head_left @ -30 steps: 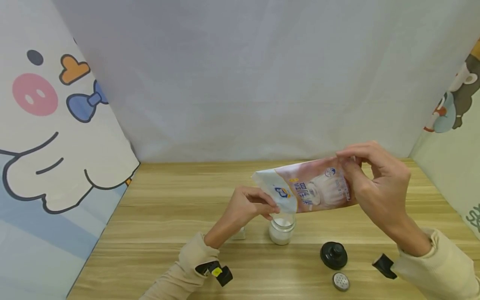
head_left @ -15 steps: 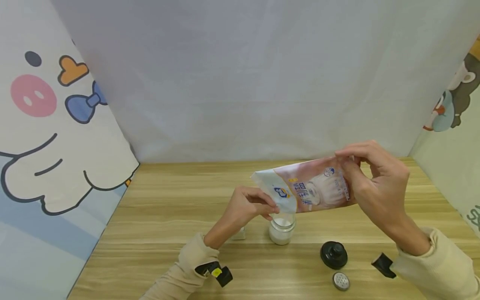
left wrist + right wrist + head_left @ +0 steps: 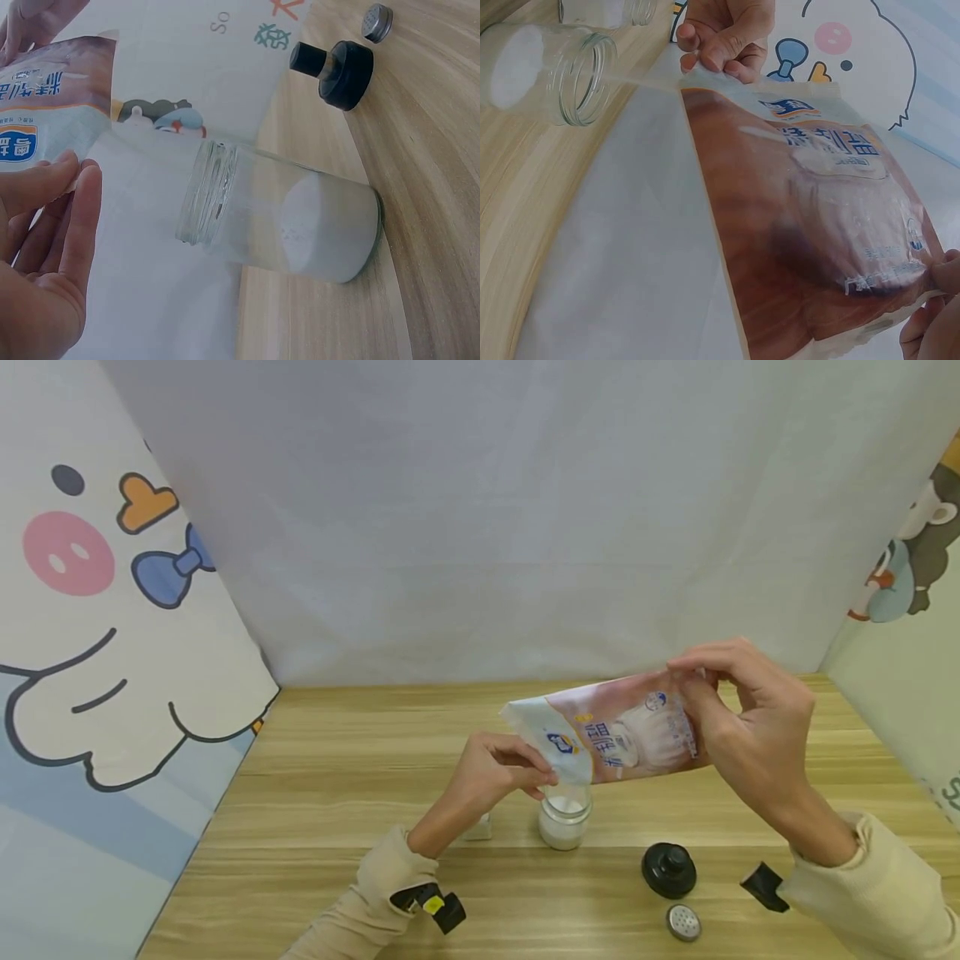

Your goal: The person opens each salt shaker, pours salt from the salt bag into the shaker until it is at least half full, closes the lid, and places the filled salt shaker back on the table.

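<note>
A pink and pale blue bag of salt (image 3: 645,731) is tilted over an open glass jar (image 3: 564,831), its lower left corner just above the mouth. My right hand (image 3: 761,718) grips the bag's raised end. By the opened corner, my left hand (image 3: 498,768) pinches the bag's edge between thumb and fingers. In the right wrist view a thin white stream of salt (image 3: 641,81) runs from that corner into the jar's mouth. White salt (image 3: 304,225) lies in the bottom of the upright jar, as the left wrist view shows.
Right of the jar, a black lid with a knob (image 3: 669,870) and a round metal shaker cap with holes (image 3: 683,923) lie on the wooden table (image 3: 337,793). A second glass container (image 3: 604,11) stands behind the jar in the right wrist view. Printed cloth walls surround the table.
My right hand and the bag's raised end have shifted very slightly left and up. The left hand and the jar stay in place.
</note>
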Demonstrator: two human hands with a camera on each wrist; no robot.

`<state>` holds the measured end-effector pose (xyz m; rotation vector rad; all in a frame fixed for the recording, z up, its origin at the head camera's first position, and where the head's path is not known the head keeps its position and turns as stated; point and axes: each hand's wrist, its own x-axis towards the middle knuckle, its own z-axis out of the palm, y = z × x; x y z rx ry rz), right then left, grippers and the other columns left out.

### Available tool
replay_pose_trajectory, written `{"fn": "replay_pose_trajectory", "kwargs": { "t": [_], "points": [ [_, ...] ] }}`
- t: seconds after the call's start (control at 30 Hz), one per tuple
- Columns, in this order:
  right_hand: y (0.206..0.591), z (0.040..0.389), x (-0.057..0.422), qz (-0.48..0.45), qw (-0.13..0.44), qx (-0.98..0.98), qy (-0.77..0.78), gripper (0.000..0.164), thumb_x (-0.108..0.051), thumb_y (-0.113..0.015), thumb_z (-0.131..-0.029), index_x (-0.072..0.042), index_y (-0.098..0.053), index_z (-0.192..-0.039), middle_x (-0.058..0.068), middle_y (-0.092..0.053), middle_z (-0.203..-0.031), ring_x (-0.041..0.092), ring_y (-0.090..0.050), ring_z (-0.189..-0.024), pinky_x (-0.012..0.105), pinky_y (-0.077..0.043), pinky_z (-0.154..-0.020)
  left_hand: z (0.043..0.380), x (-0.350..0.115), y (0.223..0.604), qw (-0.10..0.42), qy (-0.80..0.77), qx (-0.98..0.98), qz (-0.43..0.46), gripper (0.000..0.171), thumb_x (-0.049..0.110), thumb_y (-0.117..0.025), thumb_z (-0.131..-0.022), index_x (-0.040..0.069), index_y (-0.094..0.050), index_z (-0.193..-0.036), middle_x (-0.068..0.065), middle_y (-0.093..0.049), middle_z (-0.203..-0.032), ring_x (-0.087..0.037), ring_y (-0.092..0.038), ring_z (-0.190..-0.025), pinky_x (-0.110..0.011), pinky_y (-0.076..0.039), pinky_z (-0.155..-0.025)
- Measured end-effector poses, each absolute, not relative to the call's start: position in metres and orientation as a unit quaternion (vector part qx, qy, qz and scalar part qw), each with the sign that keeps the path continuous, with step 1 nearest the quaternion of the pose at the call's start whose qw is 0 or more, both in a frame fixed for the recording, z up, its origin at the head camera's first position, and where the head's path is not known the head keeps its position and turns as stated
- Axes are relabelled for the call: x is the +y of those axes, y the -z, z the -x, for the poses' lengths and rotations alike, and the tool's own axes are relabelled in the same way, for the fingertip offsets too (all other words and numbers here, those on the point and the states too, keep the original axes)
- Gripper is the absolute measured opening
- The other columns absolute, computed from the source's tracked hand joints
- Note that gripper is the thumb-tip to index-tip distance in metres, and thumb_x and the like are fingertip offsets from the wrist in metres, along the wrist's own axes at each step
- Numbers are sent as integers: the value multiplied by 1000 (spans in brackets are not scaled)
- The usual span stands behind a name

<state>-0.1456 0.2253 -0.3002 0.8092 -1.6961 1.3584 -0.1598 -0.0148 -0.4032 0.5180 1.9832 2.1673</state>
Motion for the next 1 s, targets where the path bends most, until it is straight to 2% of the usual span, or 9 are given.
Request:
{"fn": "replay_pose_trajectory", "kwargs": {
  "t": [0.13, 0.27, 0.37, 0.63, 1.0],
  "points": [
    [302, 147, 225, -318, 401, -669, -539, 11, 24, -56, -76, 17, -64, -80, 20, -61, -79, 16, -55, -76, 19, -47, -67, 160, -15, 403, 81, -723, 665, -171, 11, -7, -73, -74, 4, -73, -72, -19, -68, -78, -53, -60, -75, -43, -59, -60],
    [303, 148, 226, -316, 399, -669, -541, 10, 22, -57, -78, 16, -64, -80, 20, -62, -79, 17, -56, -76, 20, -47, -67, 160, -15, 403, 82, -719, 669, -168, 3, -6, -74, -75, -4, -72, -76, -17, -69, -78, -52, -61, -75, -43, -59, -61],
    [304, 149, 227, -316, 399, -668, -543, 9, 21, -58, -78, 16, -65, -80, 20, -62, -80, 17, -55, -77, 19, -47, -67, 160, -14, 403, 81, -717, 671, -168, 5, -5, -74, -74, -6, -71, -78, -17, -69, -79, -51, -62, -75, -43, -59, -61],
    [305, 150, 227, -318, 398, -670, -539, 11, 23, -57, -77, 16, -65, -80, 20, -62, -80, 17, -56, -76, 20, -46, -67, 160, -14, 404, 79, -720, 668, -169, 7, -6, -74, -74, 0, -73, -74, -14, -69, -77, -51, -62, -76, -43, -59, -60],
    [305, 149, 227, -316, 399, -672, -538, 10, 22, -57, -78, 16, -65, -81, 20, -62, -80, 17, -56, -77, 19, -46, -67, 161, -14, 406, 77, -717, 671, -172, 12, -7, -73, -75, 5, -73, -73, -20, -68, -78, -50, -62, -76, -44, -59, -61]
  ]
}}
